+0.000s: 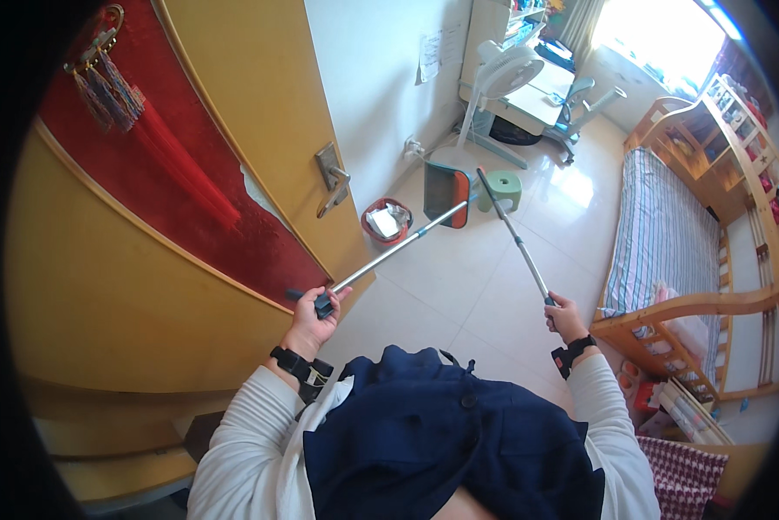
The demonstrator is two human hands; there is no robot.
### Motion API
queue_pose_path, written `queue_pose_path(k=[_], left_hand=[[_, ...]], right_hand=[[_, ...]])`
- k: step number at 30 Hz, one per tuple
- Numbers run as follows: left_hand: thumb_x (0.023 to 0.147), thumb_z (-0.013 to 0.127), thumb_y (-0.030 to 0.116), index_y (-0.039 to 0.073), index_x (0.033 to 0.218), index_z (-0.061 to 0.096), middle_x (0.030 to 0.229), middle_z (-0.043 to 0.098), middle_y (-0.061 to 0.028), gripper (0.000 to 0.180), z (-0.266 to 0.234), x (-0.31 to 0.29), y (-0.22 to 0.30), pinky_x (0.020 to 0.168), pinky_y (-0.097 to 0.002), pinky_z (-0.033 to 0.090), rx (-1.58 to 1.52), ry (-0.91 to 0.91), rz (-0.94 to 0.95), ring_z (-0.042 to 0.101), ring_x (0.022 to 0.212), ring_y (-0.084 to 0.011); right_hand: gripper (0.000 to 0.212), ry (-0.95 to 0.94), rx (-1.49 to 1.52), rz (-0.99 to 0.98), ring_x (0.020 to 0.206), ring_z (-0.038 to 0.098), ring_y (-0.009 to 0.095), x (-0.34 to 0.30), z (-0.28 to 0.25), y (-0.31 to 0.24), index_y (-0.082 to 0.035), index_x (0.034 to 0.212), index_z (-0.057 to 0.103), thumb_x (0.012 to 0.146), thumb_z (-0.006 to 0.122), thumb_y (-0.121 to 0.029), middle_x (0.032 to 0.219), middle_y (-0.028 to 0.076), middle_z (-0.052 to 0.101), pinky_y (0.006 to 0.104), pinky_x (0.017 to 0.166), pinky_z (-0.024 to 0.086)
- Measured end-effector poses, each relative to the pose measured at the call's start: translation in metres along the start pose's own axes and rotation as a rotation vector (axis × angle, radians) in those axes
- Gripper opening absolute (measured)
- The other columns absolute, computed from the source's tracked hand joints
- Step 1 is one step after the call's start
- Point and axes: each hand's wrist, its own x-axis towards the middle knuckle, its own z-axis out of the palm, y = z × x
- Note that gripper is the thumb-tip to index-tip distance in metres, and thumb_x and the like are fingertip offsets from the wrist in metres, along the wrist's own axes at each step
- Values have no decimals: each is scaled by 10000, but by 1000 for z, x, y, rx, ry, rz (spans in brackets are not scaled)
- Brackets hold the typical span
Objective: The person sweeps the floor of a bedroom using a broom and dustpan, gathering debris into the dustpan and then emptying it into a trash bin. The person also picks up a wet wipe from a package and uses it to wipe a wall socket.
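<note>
Bimanually, my left hand [314, 319] grips the dustpan [446, 196], my right hand [568, 319] the broom [520, 247]; near the floor's [424, 308] edge, a flush pan lip serves best.

Two hands — left hand [314, 314], right hand [566, 317] | black wrist straps [296, 362]: two | metal poles [528, 260]: two | dustpan [441, 195]: one | green stool [504, 185]: one | red bin [368, 230]: one | fan [512, 74]: one, from where I stand | door handle [331, 182]: one | bed [693, 305]: one — and I see one window [658, 43]
</note>
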Motion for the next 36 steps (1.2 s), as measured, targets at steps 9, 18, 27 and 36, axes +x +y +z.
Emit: queue_pose_path(k=[9,18,27,36], left_hand=[[832,501,96,-65,891,544,1150,541,-265,177,-42,17,-19,650,-226,553,-183,-43,80,601,693,-158],[833,494,89,-89,982,521,1116,557,-240,234,-74,27,-22,638,-222,545,-203,-66,137,590,675,-143],[826,521,83,-65,934,537,1125,560,-195,184,-65,58,-38,664,-234,544,-226,-34,140,591,695,-137],[837,512,90,-27,1129,526,1093,557,-219,315,-33,31,-37,649,-228,528,-50,-69,191,590,695,-140]], right_hand=[[554,-171,-101,-17,495,491,113,16,55,-13,-11,1341,436,800,555,-10,689,25,504,243,419,405],[574,-189,145,54,496,460,113,25,84,-22,-6,1369,369,819,530,27,691,35,492,240,429,382],[600,-296,131,26,489,474,110,-3,97,-24,-2,1392,342,826,540,9,679,27,505,244,425,398],[615,-254,81,-24,468,466,101,-23,95,-12,18,1386,343,805,544,20,676,23,504,245,411,391]])
